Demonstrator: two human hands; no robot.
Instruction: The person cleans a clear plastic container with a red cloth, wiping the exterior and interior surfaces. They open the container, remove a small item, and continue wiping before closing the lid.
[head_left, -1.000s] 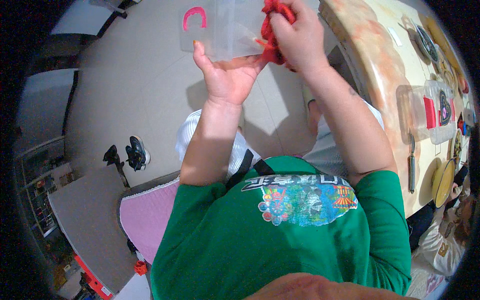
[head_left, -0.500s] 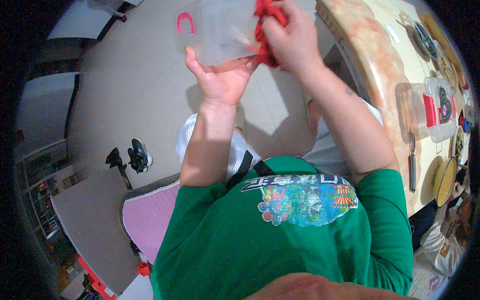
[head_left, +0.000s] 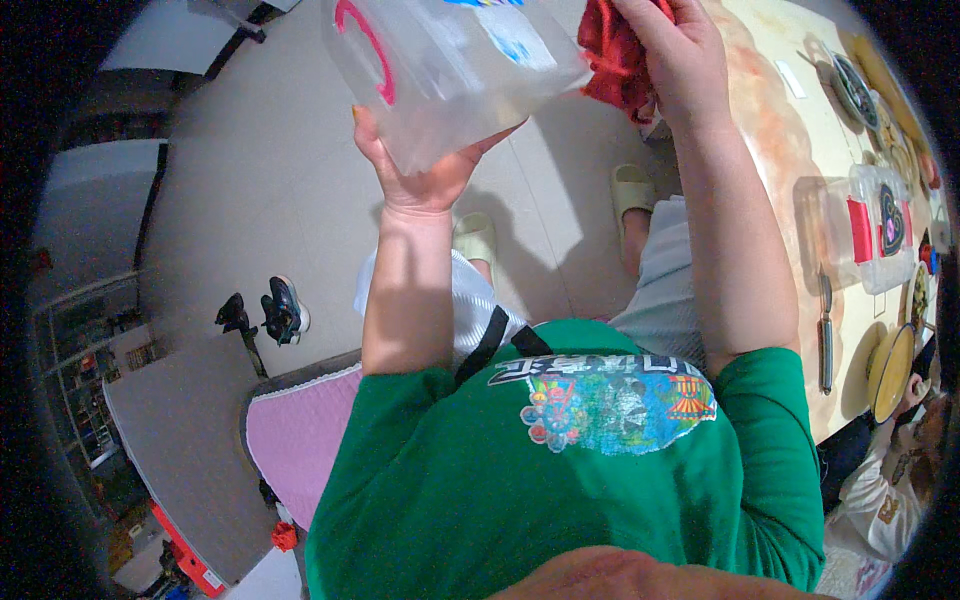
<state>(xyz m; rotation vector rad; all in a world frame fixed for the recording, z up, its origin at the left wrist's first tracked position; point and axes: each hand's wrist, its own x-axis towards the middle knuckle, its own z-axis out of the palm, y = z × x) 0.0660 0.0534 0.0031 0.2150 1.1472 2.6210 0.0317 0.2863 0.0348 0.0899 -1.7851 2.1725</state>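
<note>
A clear plastic container [head_left: 450, 115] with a pink handle and a blue sticker is held up in front of me at the top of the view. My left hand [head_left: 425, 180] grips it from below, thumb on its left side and the other fingers partly hidden beneath it. Just right of the container, my right hand [head_left: 690, 60] is closed on a crumpled red cloth [head_left: 615, 55]. Between the cloth and the container's right corner there is little or no gap; whether they touch I cannot tell.
To my right runs a marbled table with a knife [head_left: 826, 340], a yellow bowl [head_left: 888, 372] and a clear box with red clips [head_left: 880, 225]. Another person [head_left: 885, 505] sits at the lower right. Black shoes [head_left: 285, 310] and a pink-covered seat [head_left: 300, 430] are at left.
The container has turned and tilted, so its blue sticker now shows. My right hand has moved right with the red cloth, away from the container's face.
</note>
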